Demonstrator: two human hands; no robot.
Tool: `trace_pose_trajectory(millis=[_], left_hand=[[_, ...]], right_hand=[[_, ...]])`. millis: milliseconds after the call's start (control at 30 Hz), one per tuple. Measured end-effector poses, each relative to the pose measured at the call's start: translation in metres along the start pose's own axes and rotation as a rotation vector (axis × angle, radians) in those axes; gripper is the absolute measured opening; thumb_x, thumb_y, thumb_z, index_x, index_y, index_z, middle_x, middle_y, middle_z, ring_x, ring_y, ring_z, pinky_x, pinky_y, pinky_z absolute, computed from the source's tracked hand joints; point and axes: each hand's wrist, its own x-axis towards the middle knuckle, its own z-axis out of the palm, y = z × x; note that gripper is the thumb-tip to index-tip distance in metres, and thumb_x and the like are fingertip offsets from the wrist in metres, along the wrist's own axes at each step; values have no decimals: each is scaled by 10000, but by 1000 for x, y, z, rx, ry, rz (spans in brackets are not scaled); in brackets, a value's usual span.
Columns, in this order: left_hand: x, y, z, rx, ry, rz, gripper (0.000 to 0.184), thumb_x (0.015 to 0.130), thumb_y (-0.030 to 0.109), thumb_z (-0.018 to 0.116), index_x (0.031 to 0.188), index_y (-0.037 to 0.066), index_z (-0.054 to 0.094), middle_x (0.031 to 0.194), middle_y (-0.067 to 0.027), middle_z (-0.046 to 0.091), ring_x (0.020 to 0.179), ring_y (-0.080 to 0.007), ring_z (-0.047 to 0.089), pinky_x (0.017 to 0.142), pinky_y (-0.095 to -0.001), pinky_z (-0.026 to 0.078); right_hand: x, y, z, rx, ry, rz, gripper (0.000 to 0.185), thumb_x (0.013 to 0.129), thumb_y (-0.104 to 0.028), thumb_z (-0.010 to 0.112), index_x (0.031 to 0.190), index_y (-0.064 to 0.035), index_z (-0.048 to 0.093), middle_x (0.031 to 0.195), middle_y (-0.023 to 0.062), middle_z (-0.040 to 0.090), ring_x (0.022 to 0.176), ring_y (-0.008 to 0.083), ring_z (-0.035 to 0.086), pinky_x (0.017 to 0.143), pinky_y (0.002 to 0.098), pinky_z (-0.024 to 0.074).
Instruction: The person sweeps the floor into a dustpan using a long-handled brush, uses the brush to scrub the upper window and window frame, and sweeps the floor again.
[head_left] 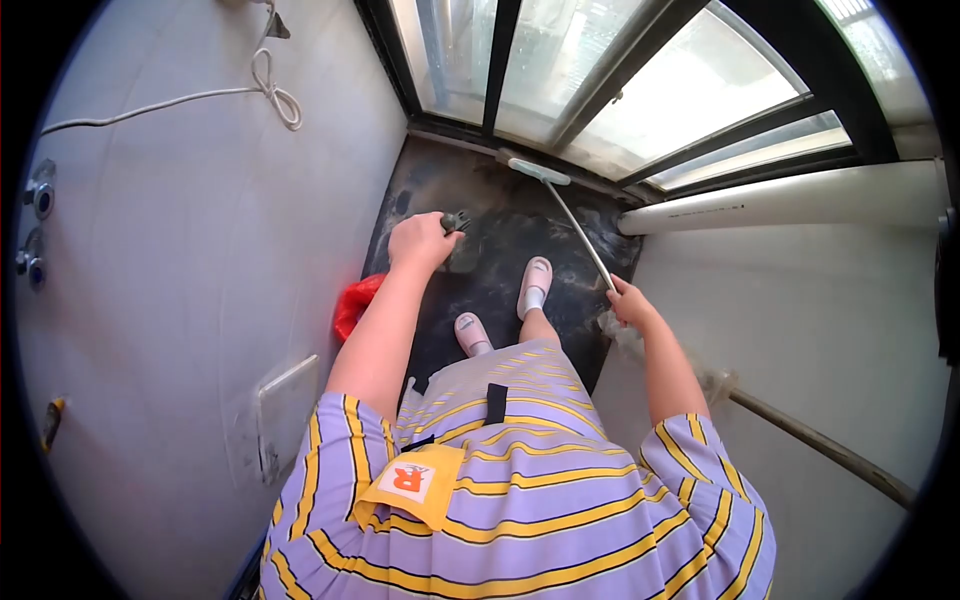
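My left hand (pixel 418 242) is closed around a small dark grey-green object (pixel 455 222) with a ragged end, held over the dark floor (pixel 490 235); its kind is unclear. My right hand (pixel 630 302) grips the thin metal handle of a squeegee-like tool (pixel 582 232). The tool's pale, flat head (pixel 540 172) is by the base of the window, at the far edge of the floor. Below my left forearm sits a red plastic bag (pixel 356 306), partly hidden by the arm.
Two feet in pink slippers (pixel 536 282) stand on the stained floor. A white pipe (pixel 780 203) runs along the right under the black-framed window (pixel 600 90). Another pipe (pixel 820 445) sticks out at lower right. Water fittings (pixel 38 200) and a looped white cable (pixel 275 92) are on the left wall.
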Motion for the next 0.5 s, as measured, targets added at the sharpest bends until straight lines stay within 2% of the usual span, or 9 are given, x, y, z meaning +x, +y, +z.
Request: trace_pose_trajectory(millis=[67,167,267,367,500], left_hand=[[-4,7,-7,-4,-36,-7,416,783,522,731,915,128,714,889,-119,720,886,-316,685,745,-434,541],[-7,11,-25,23,-111,7,421,773,544,733,915,147,715,892,-106,722,887,-313,686,743,-434,542],[-7,19,-36,91,-131,148,395,762,524,754,864,145,712,846,-106,715,852,-324,682,727,-443,539],[-6,36,-45,111,-141,202,391,766,526,751,856,148,711,833,-108,712,838,-328,681,720,-443,539],[-2,55,-44,111,-120,230,387,764,522,755,863,150,708,822,-106,711,831,-329,681,709,-445,538]], right_hand=[[-17,13,-9,20,-18,40,560,1019,-180,484,1544,-134,296,699,25,501,485,114,455,405,295,411],[-46,22,-20,278,13,132,535,1028,-202,460,1536,-121,313,745,45,520,502,117,459,412,297,419],[-65,40,-29,270,91,185,511,1033,-209,436,1526,-120,334,773,58,530,513,122,464,417,304,425],[-59,64,-46,154,173,179,507,1020,-200,478,1509,-119,370,701,52,520,495,137,487,401,331,419],[-34,76,-74,215,173,179,480,1019,-170,451,1488,-93,383,712,52,516,478,138,466,402,321,416]])
